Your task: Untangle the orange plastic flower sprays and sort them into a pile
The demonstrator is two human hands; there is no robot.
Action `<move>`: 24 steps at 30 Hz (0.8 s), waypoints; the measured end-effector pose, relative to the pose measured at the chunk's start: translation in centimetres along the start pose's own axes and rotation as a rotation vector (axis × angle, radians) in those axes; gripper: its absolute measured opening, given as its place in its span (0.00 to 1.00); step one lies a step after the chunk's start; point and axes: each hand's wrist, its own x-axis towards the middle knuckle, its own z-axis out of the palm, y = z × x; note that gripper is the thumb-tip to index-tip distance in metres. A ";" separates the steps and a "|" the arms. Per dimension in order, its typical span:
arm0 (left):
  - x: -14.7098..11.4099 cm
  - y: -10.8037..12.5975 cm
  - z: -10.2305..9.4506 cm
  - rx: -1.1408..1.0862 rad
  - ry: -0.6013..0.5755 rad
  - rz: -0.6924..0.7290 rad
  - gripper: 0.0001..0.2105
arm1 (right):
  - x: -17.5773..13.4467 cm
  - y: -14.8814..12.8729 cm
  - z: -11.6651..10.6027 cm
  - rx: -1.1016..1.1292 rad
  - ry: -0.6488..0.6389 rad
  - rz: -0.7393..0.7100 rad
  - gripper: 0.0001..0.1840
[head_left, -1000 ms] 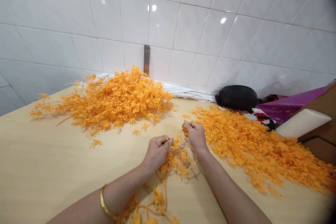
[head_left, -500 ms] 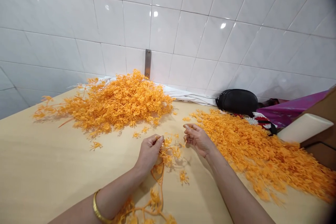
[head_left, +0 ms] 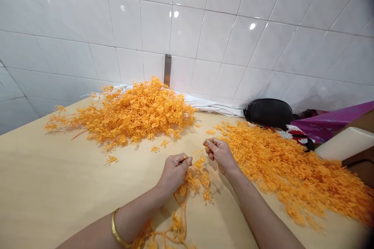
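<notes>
In the middle of the table, my left hand [head_left: 174,172] pinches an orange artificial flower branch [head_left: 184,210] near its tip. The branch's forked stem runs down past my wrist to the bottom edge, with small spidery blossoms along it. Some of its blossoms [head_left: 201,179] hang just right of my left fingers. My right hand [head_left: 219,153] is a short way to the right, thumb and fingers pinched on a small orange flower sprig [head_left: 206,147]. A thin strand points from it toward my left hand; whether it joins the branch I cannot tell.
A heap of orange flower branches [head_left: 140,113] lies at the back left. Loose orange blossoms [head_left: 292,171] spread over the right side. Behind them are a black pouch [head_left: 268,113], a purple cloth [head_left: 327,122] and a cream cylinder [head_left: 347,143]. A tiled wall [head_left: 187,27] closes the back.
My right hand has closed its fingers on a small orange sprig. My left hand, still pinching the branch, appears slightly further right and lower; the whole view has shifted a little too.
</notes>
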 end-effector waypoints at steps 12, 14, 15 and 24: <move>0.5 0.4 -1.2 0.056 0.193 0.223 0.16 | 1.1 -1.1 -4.9 0.038 0.371 0.010 0.19; 0.7 0.5 -1.3 0.036 0.239 0.234 0.16 | 0.3 -1.3 -3.7 0.001 0.116 0.012 0.20; 0.7 0.6 -1.3 0.027 0.255 0.231 0.16 | -0.1 -1.3 -2.9 -0.035 -0.011 0.018 0.20; 0.5 0.4 -0.7 -0.055 0.108 0.188 0.13 | -2.1 -1.1 1.5 0.035 -0.428 0.130 0.15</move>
